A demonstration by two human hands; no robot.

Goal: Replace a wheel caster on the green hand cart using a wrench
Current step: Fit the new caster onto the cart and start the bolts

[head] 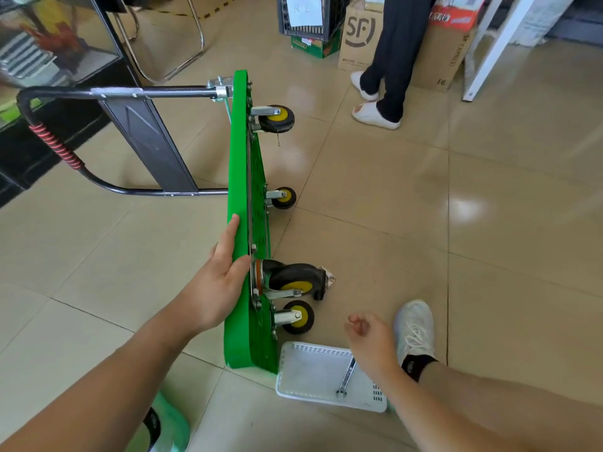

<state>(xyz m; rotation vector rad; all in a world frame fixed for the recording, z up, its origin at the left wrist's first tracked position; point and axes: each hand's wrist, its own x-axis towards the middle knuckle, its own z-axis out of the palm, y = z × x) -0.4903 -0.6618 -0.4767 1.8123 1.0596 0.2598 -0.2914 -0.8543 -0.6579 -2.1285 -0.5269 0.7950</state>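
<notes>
The green hand cart (239,151) stands on its side edge on the tiled floor, its black handle (49,141) folded out to the left and its underside facing right. Several black casters with yellow hubs stick out to the right; the nearest upper one (290,280) is larger and has a brake tab. My left hand (222,275) rests flat with straight fingers against the cart's upper face, steadying it. My right hand (368,337) hovers with loosely curled fingers above a white basket (306,373), holding nothing. A metal wrench (346,378) lies inside the basket.
A person in dark trousers and white slippers (375,115) stands at the back right beside cardboard boxes (360,37). A chair's chrome legs (182,44) and a dark cabinet (58,60) stand at the back left. My white shoe (414,331) is beside the basket.
</notes>
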